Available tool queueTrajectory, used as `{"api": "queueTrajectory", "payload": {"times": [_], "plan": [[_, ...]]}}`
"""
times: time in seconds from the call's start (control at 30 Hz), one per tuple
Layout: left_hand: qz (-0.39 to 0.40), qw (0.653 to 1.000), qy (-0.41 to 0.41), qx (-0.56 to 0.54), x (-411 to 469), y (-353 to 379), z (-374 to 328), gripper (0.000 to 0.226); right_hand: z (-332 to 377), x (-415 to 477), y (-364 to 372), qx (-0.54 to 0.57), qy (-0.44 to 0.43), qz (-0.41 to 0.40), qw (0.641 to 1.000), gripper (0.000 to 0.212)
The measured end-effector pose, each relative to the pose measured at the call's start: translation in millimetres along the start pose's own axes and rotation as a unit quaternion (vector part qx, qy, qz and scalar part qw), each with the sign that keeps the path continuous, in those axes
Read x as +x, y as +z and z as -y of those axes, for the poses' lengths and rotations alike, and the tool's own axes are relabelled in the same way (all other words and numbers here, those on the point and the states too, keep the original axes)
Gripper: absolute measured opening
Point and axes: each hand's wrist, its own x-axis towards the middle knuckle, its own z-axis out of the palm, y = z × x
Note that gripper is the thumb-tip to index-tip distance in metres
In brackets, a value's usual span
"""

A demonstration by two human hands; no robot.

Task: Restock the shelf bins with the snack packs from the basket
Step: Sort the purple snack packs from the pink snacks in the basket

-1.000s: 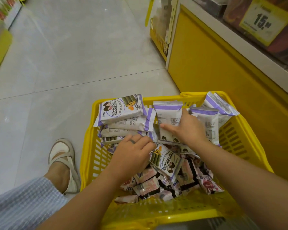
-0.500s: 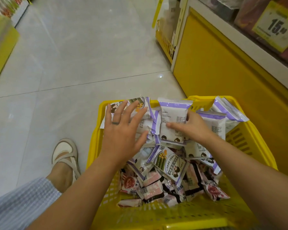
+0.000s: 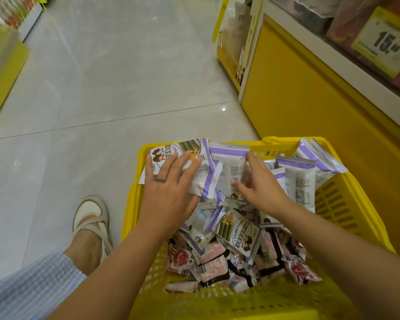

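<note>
Head view: left grip (image 3: pixel 169 195) lies spread flat on stacked snack packs (image 3: pixel 201 181) at the far-left corner of the basket (image 3: pixel 134 211). Right grip (image 3: pixel 261 188) pinches an upright pack (image 3: pixel 231 162) beside them, thumb in front. Basket stands on the floor (image 3: pixel 102 88).

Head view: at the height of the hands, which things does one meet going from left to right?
Beige sandal, left hand, right hand, slotted right wall of the yellow basket, yellow shelf base.
</note>
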Motion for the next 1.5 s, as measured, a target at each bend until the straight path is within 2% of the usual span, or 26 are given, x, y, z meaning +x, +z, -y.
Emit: {"api": "queueTrajectory", "payload": {"times": [0.1, 0.2, 0.27, 0.33, 0.67, 0.77, 0.87, 0.93, 1.0, 1.03, 1.1, 1.17, 1.33, 1.4, 1.5], "plan": [[0.007, 1.000, -0.005, 0.003, 0, -1, -1, 0.067, -4, -13, 6, -0.063, 0.034, -0.055, 0.996, 0.075], [0.011, 1.000, -0.004, 0.009, -1, -1, -1, 0.068, -1, -14, 12, -0.105, 0.071, -0.068, 0.990, 0.056], [0.008, 1.000, -0.001, 0.017, -2, 0, 0, 0.071, -3, -10, 10, -0.093, 0.062, -0.041, 0.993, 0.049], [0.003, 1.000, 0.003, 0.018, -2, 1, -1, 0.072, -7, -7, 3, -0.076, 0.042, -0.023, 0.996, 0.054], [-0.010, 0.999, 0.039, 0.002, -10, -17, -13, 0.070, -20, -16, -5, -0.041, 0.042, -0.034, 0.998, 0.064], [-0.079, 0.993, 0.080, -0.030, -12, -23, -18, 0.054, -14, -20, -10, -0.032, 0.050, -0.057, 0.997, 0.062], [-0.107, 0.976, 0.171, -0.086, -19, -25, -27, 0.027, -5, -31, -20, -0.036, 0.009, -0.133, 0.990, 0.040], [-0.036, 0.961, 0.245, -0.124, -26, -22, -33, 0.014, -1, -42, -25, -0.048, -0.062, -0.139, 0.987, 0.022], [0.123, 0.946, 0.272, -0.128, -36, -15, -42, 0.016, 2, -55, -19, -0.063, -0.102, -0.028, 0.992, 0.018], [0.223, 0.936, 0.243, -0.120, -41, -9, -45, 0.020, 2, -61, -12, -0.071, -0.100, 0.064, 0.990, 0.019], [0.398, 0.902, 0.141, -0.086, -53, 8, -47, 0.029, 1, -72, 6, -0.104, -0.075, 0.249, 0.960, 0.028], [0.505, 0.859, 0.078, -0.044, -62, 23, -43, 0.044, 0, -77, 27, -0.132, -0.068, 0.351, 0.925, 0.038], [0.561, 0.826, 0.049, 0.023, -76, 45, -32, 0.083, 1, -76, 71, -0.131, -0.050, 0.430, 0.892, 0.060], [0.574, 0.816, 0.059, 0.038, -80, 50, -32, 0.091, 1, -77, 84, -0.164, -0.042, 0.447, 0.879, 0.072], [0.578, 0.812, 0.068, 0.054, -81, 56, -33, 0.092, -1, -80, 98, -0.261, -0.092, 0.446, 0.851, 0.079]]}}
